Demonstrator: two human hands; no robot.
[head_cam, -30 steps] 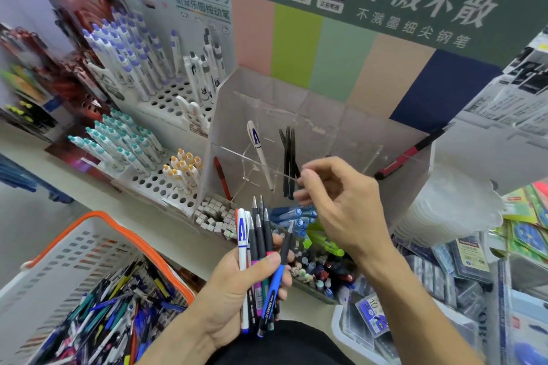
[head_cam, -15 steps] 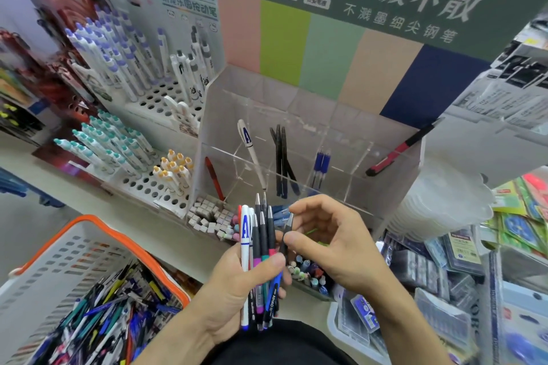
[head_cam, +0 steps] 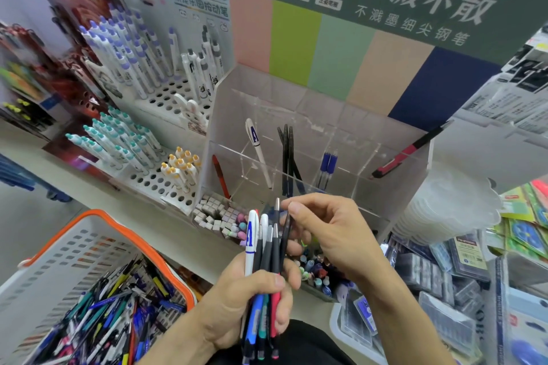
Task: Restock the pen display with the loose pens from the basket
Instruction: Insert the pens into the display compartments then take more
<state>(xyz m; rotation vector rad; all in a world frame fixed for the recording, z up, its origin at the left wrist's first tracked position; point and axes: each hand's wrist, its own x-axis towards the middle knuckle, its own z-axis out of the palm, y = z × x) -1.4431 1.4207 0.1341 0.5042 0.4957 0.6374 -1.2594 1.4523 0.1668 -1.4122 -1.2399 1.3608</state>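
My left hand (head_cam: pixel 252 299) grips a bundle of several pens (head_cam: pixel 265 249), tips up, low in the middle. My right hand (head_cam: pixel 332 231) pinches the top of a dark pen (head_cam: pixel 285 234) at the right edge of that bundle. Behind them stands the clear acrylic pen display (head_cam: pixel 394 169) with dividers. It holds a white pen (head_cam: pixel 258 151), black pens (head_cam: pixel 287 154), two blue pens (head_cam: pixel 327 166), a red pen at the left (head_cam: pixel 220 175) and a red-and-black pen (head_cam: pixel 406 151) leaning at the right. The white basket with an orange rim (head_cam: pixel 59 249) sits lower left, full of loose pens (head_cam: pixel 100 320).
White perforated racks (head_cam: pixel 160 98) with purple-capped, teal-capped and yellow-capped pens stand to the left of the acrylic display. A tray of small erasers (head_cam: pixel 219 216) lies in front. Packaged stationery (head_cam: pixel 444 275) and stacked clear lids (head_cam: pixel 444 210) fill the right side.
My right hand came back from the display's blue-pen compartment down to the bundle and now pinches a dark pen there. Two blue pens stand where it was.
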